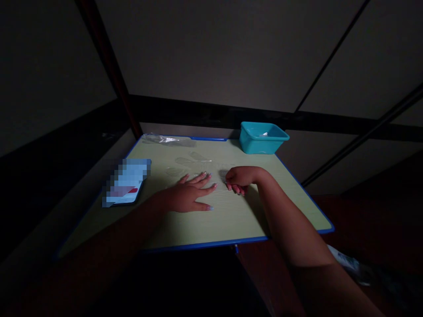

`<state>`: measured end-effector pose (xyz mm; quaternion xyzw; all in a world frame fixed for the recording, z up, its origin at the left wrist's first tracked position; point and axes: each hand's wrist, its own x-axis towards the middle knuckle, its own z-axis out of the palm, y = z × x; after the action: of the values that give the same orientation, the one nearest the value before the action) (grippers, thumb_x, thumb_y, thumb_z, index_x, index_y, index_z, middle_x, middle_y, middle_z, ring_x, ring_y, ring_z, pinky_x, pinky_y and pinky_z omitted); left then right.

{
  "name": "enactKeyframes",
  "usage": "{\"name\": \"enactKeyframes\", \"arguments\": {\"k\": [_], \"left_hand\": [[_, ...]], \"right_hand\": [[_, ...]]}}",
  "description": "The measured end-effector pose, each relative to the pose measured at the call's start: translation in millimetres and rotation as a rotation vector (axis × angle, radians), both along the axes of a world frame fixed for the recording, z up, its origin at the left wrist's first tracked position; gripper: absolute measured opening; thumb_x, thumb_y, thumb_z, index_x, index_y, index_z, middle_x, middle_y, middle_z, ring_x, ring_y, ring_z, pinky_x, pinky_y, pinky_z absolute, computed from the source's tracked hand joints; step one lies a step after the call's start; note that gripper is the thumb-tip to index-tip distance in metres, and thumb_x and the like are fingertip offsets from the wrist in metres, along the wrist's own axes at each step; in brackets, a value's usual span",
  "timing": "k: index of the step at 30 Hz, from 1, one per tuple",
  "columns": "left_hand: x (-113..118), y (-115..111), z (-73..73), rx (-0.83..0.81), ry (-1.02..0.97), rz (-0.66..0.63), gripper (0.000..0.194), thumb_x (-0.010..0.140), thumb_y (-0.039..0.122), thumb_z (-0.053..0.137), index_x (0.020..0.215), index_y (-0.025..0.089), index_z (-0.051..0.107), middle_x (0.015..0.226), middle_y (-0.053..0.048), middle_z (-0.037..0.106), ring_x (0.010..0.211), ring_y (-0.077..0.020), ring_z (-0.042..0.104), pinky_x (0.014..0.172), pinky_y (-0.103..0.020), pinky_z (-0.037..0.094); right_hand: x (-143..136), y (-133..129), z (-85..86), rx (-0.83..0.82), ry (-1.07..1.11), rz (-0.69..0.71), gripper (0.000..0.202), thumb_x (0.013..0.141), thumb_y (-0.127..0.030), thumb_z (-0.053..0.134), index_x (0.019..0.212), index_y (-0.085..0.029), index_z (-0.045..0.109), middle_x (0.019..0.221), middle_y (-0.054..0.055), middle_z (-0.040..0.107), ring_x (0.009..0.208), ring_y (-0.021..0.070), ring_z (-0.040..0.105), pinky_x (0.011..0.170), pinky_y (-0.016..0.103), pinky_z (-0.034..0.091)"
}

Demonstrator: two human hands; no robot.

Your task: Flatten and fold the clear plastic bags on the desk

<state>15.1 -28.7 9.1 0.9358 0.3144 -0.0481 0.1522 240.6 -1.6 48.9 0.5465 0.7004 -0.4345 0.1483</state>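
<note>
My left hand lies flat on the light table top, palm down with its fingers spread. To its right, my right hand is closed, thumb and fingers pinching a small clear piece that looks like thin plastic. Several clear, leaf-shaped pieces lie on the table just beyond my left hand. Part of the clear material is hidden by my fingers, and its outline is faint in the dim light.
A turquoise basket stands at the back right corner with something shiny inside. Crumpled clear plastic lies along the back left edge. At the left is a phone, its screen lit. Blue edging borders the table.
</note>
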Motion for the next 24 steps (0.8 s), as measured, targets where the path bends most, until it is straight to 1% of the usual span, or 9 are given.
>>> {"name": "enactKeyframes", "arguments": {"k": [4,8,10,12,14,16,20,22,24], "left_hand": [[-8.3,3.0,1.0,-0.023,0.075,0.048,0.076,0.081,0.063,0.045,0.144,0.026,0.022,0.15,-0.014,-0.001,0.138,-0.0332,-0.001,0.104,-0.059,0.01],[-13.9,4.8,-2.6,-0.008,0.104,0.101,0.091,0.076,0.07,0.043,0.144,0.014,0.02,0.149,-0.02,0.004,0.138,-0.0371,0.003,0.104,-0.06,0.012],[-14.9,5.9,-3.1,0.019,0.122,0.168,0.096,0.075,0.072,0.042,0.144,0.009,0.02,0.148,-0.023,0.006,0.137,-0.0392,0.003,0.102,-0.063,0.012],[-14.3,7.3,-1.6,0.059,0.125,0.248,0.097,0.076,0.071,0.041,0.144,0.007,0.018,0.148,-0.023,0.004,0.137,-0.0395,0.001,0.102,-0.064,0.01],[-12.0,8.4,0.3,0.104,0.075,0.279,0.092,0.079,0.068,0.04,0.145,0.01,0.015,0.149,-0.021,0.002,0.138,-0.0378,0.0,0.102,-0.064,0.009],[-7.8,8.0,1.0,0.125,0.004,0.226,0.084,0.082,0.064,0.039,0.146,0.016,0.013,0.15,-0.017,0.002,0.139,-0.0343,0.001,0.103,-0.061,0.009],[3.6,2.5,-2.4,0.084,-0.037,0.036,0.073,0.085,0.059,0.042,0.145,0.026,0.014,0.151,-0.009,0.006,0.14,-0.0278,0.005,0.106,-0.057,0.004],[7.8,-0.1,-4.2,0.06,-0.019,0.0,0.073,0.085,0.058,0.043,0.145,0.028,0.015,0.151,-0.008,0.006,0.14,-0.0275,0.006,0.106,-0.058,0.003],[9.4,-0.8,-5.1,0.055,-0.008,0.005,0.072,0.085,0.058,0.043,0.145,0.029,0.015,0.151,-0.008,0.007,0.139,-0.028,0.007,0.106,-0.058,0.003]], "right_hand": [[-1.3,-1.5,1.9,0.003,-0.008,-0.004,0.022,0.076,0.0,0.037,0.075,-0.014,0.053,0.053,-0.003,0.054,0.044,0.0092,0.053,0.051,0.024,0.045],[-1.3,-2.5,2.9,-0.003,-0.006,-0.006,0.022,0.076,0.0,0.037,0.078,-0.014,0.054,0.055,-0.002,0.054,0.045,0.0092,0.053,0.05,0.023,0.045],[-1.3,-2.6,3.0,-0.004,-0.015,-0.01,0.021,0.075,-0.001,0.038,0.08,-0.013,0.055,0.055,-0.002,0.054,0.046,0.0098,0.054,0.051,0.024,0.045],[-1.5,-2.7,3.0,-0.003,-0.018,-0.012,0.021,0.075,-0.002,0.039,0.08,-0.013,0.055,0.055,-0.002,0.055,0.046,0.0102,0.054,0.051,0.024,0.046],[-1.6,-2.7,2.8,-0.001,-0.014,-0.008,0.02,0.076,-0.002,0.039,0.081,-0.013,0.056,0.055,-0.002,0.055,0.047,0.0101,0.054,0.051,0.024,0.046],[-1.4,-2.6,2.2,0.003,-0.013,-0.003,0.019,0.078,-0.004,0.039,0.081,-0.013,0.055,0.055,-0.002,0.055,0.047,0.0097,0.055,0.051,0.023,0.046],[-0.4,-1.3,-0.1,0.017,-0.014,0.013,0.02,0.08,-0.005,0.037,0.079,-0.014,0.055,0.055,-0.001,0.056,0.046,0.0097,0.054,0.048,0.022,0.044],[-0.1,-0.6,-1.2,0.019,-0.01,0.021,0.02,0.081,-0.006,0.037,0.08,-0.014,0.054,0.056,-0.001,0.056,0.044,0.0099,0.054,0.047,0.022,0.043],[-0.4,-0.3,-1.8,0.022,-0.012,0.028,0.02,0.082,-0.007,0.036,0.079,-0.014,0.054,0.055,0.0,0.056,0.044,0.0101,0.054,0.046,0.022,0.043]]}}
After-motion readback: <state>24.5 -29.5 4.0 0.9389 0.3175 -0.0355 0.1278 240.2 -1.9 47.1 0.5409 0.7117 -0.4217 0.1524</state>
